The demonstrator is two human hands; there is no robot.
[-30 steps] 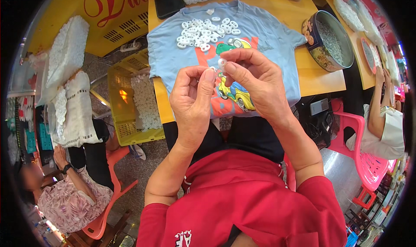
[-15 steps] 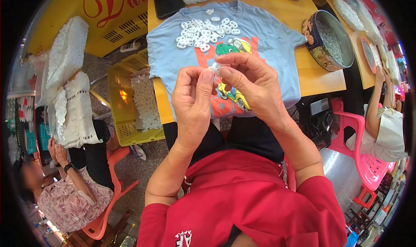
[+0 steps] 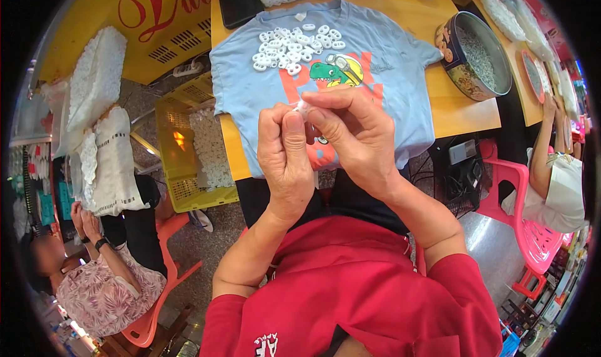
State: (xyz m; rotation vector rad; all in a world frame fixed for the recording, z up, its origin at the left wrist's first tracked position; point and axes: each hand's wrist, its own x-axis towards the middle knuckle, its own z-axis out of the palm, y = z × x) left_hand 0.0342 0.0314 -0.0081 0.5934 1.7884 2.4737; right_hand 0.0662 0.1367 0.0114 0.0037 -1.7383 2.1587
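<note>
Over a yellow table (image 3: pixel 466 110) spread with a blue shirt (image 3: pixel 250 88), our left hand (image 3: pixel 285 160) and right hand (image 3: pixel 357 138) pinch one small white piece (image 3: pixel 303 109) between closed fingertips.

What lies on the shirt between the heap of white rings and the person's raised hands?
In the head view, between the white rings and the hands, the blue T-shirt shows its green dinosaur print; no loose pieces lie there.
</note>
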